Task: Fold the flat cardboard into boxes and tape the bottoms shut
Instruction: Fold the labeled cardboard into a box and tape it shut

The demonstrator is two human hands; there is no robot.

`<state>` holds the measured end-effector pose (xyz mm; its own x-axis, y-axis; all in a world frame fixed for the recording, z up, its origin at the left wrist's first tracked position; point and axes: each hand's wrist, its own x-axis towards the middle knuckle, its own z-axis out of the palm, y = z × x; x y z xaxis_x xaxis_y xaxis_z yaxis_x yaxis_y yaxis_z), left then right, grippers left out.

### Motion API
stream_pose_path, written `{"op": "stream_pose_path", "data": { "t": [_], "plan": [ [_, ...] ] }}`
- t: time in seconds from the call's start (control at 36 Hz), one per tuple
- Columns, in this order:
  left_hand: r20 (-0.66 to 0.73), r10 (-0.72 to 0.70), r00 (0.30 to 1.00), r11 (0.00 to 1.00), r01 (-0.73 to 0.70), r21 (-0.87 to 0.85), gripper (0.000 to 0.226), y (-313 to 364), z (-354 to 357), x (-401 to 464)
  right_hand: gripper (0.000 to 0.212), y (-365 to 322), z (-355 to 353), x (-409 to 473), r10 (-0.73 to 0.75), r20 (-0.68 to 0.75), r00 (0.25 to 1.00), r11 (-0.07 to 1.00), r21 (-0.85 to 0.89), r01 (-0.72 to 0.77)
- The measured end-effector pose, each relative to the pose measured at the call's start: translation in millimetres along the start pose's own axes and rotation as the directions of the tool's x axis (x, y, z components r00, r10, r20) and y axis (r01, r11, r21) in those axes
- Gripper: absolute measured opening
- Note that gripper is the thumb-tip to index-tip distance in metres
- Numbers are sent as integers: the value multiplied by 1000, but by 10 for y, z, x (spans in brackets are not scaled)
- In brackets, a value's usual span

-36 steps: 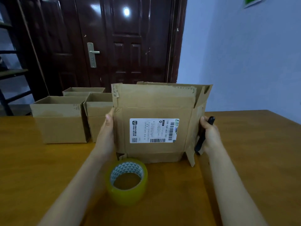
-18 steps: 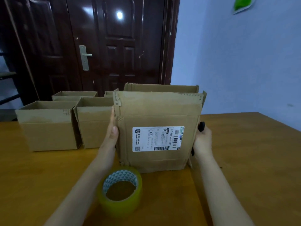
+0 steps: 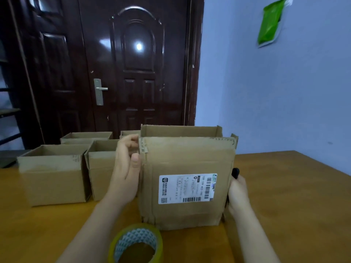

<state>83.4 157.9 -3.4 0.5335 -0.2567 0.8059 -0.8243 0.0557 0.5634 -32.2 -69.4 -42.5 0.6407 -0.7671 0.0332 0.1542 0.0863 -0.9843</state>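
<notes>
Cardboard box (image 3: 187, 179), label facing the viewer, stands upright on the wooden table (image 3: 284, 196) at centre. Finished open boxes (image 3: 54, 179) sit at its 9 o'clock. The left hand (image 3: 127, 168) lies against the box's left wall, fingers curling over its upper corner. A tape roll (image 3: 135, 243) rests at 7 o'clock. At 3 o'clock, the right hand (image 3: 238, 192) braces the right wall while gripping a black tool (image 3: 235, 173).
</notes>
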Motion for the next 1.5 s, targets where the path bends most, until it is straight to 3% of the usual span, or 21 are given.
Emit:
{"op": "stream_pose_path", "data": {
  "t": [0.08,0.19,0.36,0.47,0.64,0.69,0.75,0.78,0.83,0.92,0.97,1.0,1.11,1.17,1.22,1.39,1.44,1.5],
  "plan": [
    [20,61,998,995,-59,-84,56,30,23,110,26,-17,12,-29,-14,10,1000,1000,0,14],
    [51,110,993,994,-110,-10,48,-57,28,132,38,-39,56,-75,-43,24,999,999,31,42],
    [120,15,993,980,9,-199,35,17,60,161,37,-23,84,-64,-99,-3,995,995,7,99],
    [132,-48,990,974,76,-215,40,68,27,196,18,-108,150,-141,-248,-33,968,967,55,249],
    [162,-91,983,968,125,-217,36,149,-64,225,27,-417,149,-310,-576,-116,809,807,75,586],
    [208,-129,970,965,171,-201,32,164,-57,213,22,-523,162,-333,-634,-52,771,771,35,636],
    [243,-209,947,948,257,-187,7,194,-44,187,22,-602,180,-294,-666,31,745,745,-36,667],
    [253,-231,939,943,280,-180,11,195,-48,184,24,-639,189,-262,-674,66,736,734,-59,677],
    [270,-226,936,940,282,-190,20,176,-49,182,24,-714,190,-195,-651,143,746,744,-75,664],
    [293,-207,933,924,285,-255,15,164,-97,209,23,-835,140,-115,-588,258,767,772,-103,627],
    [324,-207,923,921,296,-255,50,99,-104,227,23,-922,113,-87,-550,297,781,789,-123,602],
    [328,-215,920,917,306,-256,56,85,-105,232,25,-958,104,-74,-533,310,787,795,-134,591],
    [315,-243,918,896,337,-291,39,124,-105,239,31,-1066,95,-32,-478,361,800,813,-163,559],
    [309,-260,915,886,353,-301,41,124,-91,228,34,-1113,100,-10,-469,373,801,820,-152,551],
    [291,-320,902,875,399,-274,60,140,-84,199,37,-1141,105,19,-468,379,798,819,-153,553],
    [351,-373,859,700,508,-501,91,123,-125,275,38,-1135,163,120,-467,345,814,843,-105,528],
    [324,-450,832,645,554,-526,76,180,-137,317,34,-1130,203,126,-441,363,821,845,-142,516],
    [328,-484,811,676,585,-449,46,235,-52,352,37,-1104,248,125,-391,379,839,835,-237,496]
  ]
}}
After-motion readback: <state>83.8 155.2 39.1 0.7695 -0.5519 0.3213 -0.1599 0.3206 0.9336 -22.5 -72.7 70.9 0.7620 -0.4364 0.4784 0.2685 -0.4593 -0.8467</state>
